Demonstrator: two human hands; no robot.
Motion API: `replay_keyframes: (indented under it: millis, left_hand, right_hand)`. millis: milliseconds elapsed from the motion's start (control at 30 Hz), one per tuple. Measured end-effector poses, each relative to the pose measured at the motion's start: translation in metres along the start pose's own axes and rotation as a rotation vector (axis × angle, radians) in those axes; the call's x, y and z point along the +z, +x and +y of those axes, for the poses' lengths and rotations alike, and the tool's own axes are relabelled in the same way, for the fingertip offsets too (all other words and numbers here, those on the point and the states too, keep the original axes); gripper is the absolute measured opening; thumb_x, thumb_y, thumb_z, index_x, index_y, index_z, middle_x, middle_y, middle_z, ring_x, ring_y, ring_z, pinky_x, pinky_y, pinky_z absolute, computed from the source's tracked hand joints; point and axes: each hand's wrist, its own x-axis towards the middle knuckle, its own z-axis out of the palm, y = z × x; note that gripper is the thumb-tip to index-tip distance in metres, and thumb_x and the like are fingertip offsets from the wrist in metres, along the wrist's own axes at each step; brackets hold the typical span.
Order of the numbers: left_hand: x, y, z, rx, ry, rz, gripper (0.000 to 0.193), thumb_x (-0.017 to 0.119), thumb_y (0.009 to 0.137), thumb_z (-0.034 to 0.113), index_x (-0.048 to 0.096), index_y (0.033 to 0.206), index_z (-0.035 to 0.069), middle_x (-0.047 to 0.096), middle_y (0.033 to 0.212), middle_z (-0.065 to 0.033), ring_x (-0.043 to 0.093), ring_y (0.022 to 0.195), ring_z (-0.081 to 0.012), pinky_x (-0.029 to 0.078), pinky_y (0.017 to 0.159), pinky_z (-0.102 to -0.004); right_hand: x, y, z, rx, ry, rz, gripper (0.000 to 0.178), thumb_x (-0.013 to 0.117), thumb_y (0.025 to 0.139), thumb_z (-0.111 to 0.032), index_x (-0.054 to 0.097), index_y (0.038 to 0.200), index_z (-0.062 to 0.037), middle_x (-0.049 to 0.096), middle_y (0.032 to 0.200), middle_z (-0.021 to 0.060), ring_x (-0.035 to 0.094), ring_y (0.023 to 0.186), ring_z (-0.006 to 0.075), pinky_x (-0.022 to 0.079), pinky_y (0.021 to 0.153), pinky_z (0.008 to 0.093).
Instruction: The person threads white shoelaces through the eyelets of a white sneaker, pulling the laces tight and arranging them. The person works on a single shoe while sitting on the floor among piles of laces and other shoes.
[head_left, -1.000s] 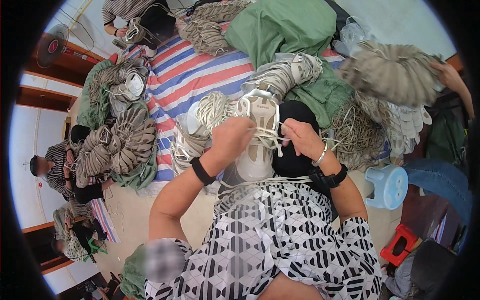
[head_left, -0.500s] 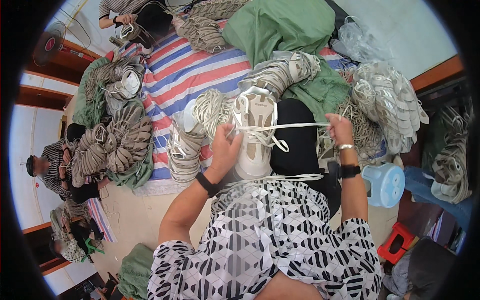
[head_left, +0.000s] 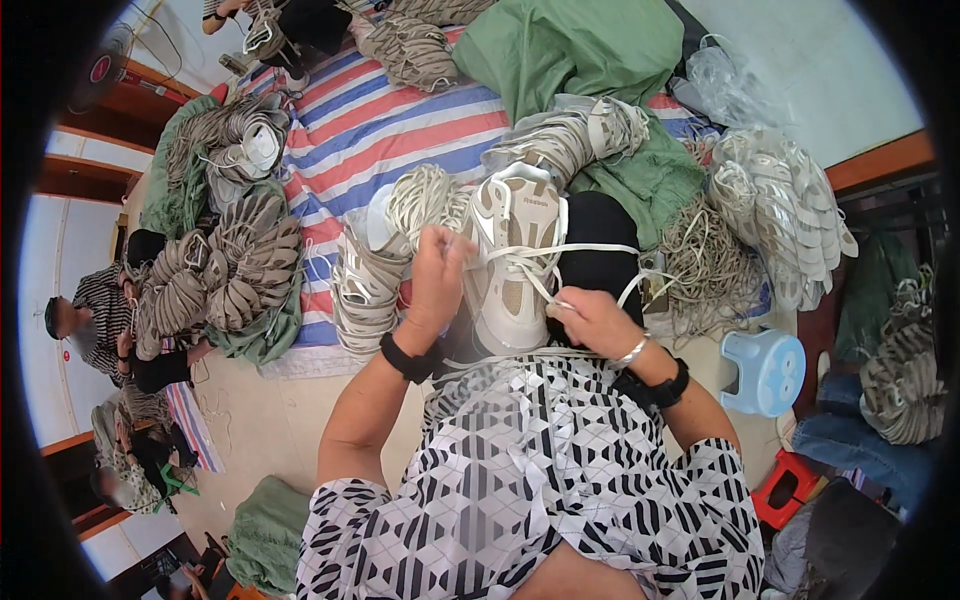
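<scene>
A white and beige sneaker upper (head_left: 515, 205) lies over my lap, its toe pointing toward me. A cream shoelace (head_left: 525, 262) crosses its front in several strands, and one length runs right over my dark-trousered knee (head_left: 598, 240) and curves down. My right hand (head_left: 597, 324) pinches the lace beside the lower right of the sneaker upper. At the upper's left side is my left hand (head_left: 437, 280), raised, its fingertips smeared by motion; whether they grip a lace cannot be made out. Behind that hand sits a bundle of cream laces (head_left: 425, 203).
Stacked shoe uppers (head_left: 362, 295) stand left of my lap, with another row (head_left: 560, 145) beyond it. A striped sheet (head_left: 390, 125) covers the floor, with a green sack (head_left: 570, 55) on it. Tangled laces (head_left: 705, 275) and a blue stool (head_left: 765, 372) are at right. Co-workers sit at left.
My right hand has come in from the far right to the sneaker upper, and the lace it held taut now hangs in a curve. My left hand has lifted slightly away from the upper's side.
</scene>
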Motion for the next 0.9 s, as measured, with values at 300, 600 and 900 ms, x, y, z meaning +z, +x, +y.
replay_keyframes:
  millis: [300,600,900]
  left_hand:
    - [0.008,-0.002,0.032,0.260,0.661,-0.307,0.017,0.066,0.083,0.015,0.055,0.087,0.003,0.056,0.080,-0.0127,0.055,0.067,-0.0280,0.044,0.061,-0.0303]
    - [0.013,0.019,0.025,-0.229,0.022,-0.118,0.012,0.058,0.091,0.018,0.054,0.091,0.008,0.043,0.061,0.0033,0.043,0.052,-0.0063,0.035,0.046,-0.0223]
    - [-0.084,0.107,0.029,-0.214,-0.695,0.083,0.015,0.058,0.092,0.018,0.048,0.082,0.014,0.036,0.056,0.0063,0.031,0.044,-0.0049,0.028,0.040,-0.0212]
  right_hand:
    - [-0.064,-0.019,-0.012,-0.235,-0.504,0.318,0.016,0.067,0.080,-0.022,0.060,0.086,-0.0090,0.062,0.070,0.0104,0.062,0.066,0.0302,0.046,0.059,0.0381]
    - [-0.063,-0.008,0.007,-0.097,-0.048,0.230,0.011,0.059,0.085,-0.010,0.063,0.092,-0.0028,0.063,0.067,0.0054,0.062,0.061,0.0127,0.046,0.057,0.0264]
    - [-0.042,0.028,-0.007,-0.307,0.041,-0.142,0.016,0.060,0.085,-0.014,0.065,0.090,-0.0002,0.064,0.072,0.0074,0.062,0.069,0.0141,0.047,0.065,0.0260]
